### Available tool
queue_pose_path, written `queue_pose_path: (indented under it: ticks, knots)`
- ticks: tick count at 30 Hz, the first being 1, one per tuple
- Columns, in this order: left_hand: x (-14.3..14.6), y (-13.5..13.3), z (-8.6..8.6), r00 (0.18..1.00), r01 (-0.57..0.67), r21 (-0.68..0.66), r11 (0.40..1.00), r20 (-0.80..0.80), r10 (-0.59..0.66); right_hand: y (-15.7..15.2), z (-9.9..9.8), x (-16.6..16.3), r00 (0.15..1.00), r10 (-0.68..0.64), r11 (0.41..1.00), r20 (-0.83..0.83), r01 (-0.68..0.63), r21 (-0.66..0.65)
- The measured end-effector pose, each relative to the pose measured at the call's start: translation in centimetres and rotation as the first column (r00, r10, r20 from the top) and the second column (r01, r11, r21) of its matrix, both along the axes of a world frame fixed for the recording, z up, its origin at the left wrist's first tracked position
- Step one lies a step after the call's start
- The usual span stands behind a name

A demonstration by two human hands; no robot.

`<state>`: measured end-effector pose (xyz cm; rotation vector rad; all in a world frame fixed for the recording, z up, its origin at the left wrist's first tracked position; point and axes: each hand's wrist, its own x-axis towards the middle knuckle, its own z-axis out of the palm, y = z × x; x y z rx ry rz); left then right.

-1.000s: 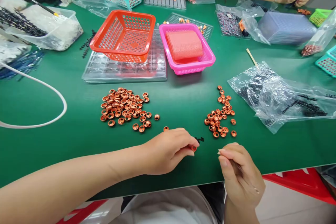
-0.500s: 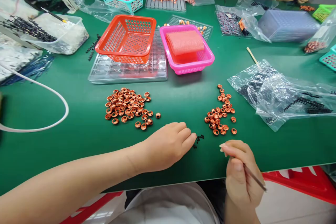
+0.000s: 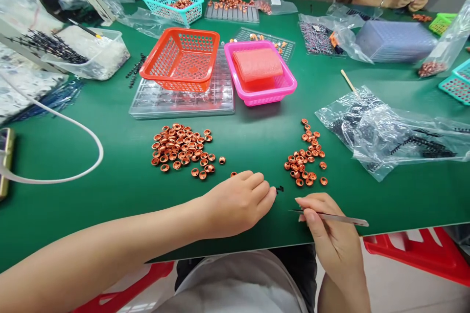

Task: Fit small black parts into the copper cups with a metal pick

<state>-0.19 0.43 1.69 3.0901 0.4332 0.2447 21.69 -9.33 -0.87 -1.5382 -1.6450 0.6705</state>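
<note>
Near the black bits (image 3: 280, 189), tweezers (image 3: 350, 219) are pinched by the right hand (image 3: 335, 237), newly swung crosswise, tip turned toward the left hand (image 3: 240, 204), whose hidden grip cannot be told; copper cups (image 3: 301, 160) are heaped beyond.

— What surrounds the pink basket (image 3: 262, 99) on the green table (image 3: 253, 149)?
— Copper-coloured pieces (image 3: 179, 144) lie front left of it, a second pile (image 3: 303, 159) front right; clear trays (image 3: 176, 106) rest just left, a plastic bag (image 3: 370, 129) right.
</note>
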Motion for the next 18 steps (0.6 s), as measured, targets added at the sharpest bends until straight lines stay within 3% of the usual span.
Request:
queue_pose_path:
  ticks: [3,7,12,15,18]
  knots:
    - [0.1,0.1,0.1,1.000,-0.012,0.046,0.999,0.021,0.011,-0.1,-0.1,0.1,0.996,0.023,1.000,-0.086,-0.023,0.005]
    - [0.5,0.5,0.2,0.995,0.040,0.063,0.997,-0.096,-0.034,-0.3,-0.2,-0.1,0.990,0.020,0.999,-0.140,-0.013,0.049]
    - [0.4,1.2,0.8,0.998,-0.039,0.062,0.997,-0.045,0.042,-0.5,-0.1,0.1,0.981,-0.015,0.998,-0.195,0.026,0.053]
    - [0.0,1.0,0.7,0.993,-0.096,-0.043,0.994,0.068,0.099,-0.4,-0.4,0.1,0.982,-0.001,1.000,-0.187,0.005,0.020]
    - [-0.5,-0.1,-0.1,0.953,-0.187,-0.282,0.941,0.180,0.244,-0.1,-0.5,0.0,0.993,0.004,1.000,-0.119,-0.005,-0.007]
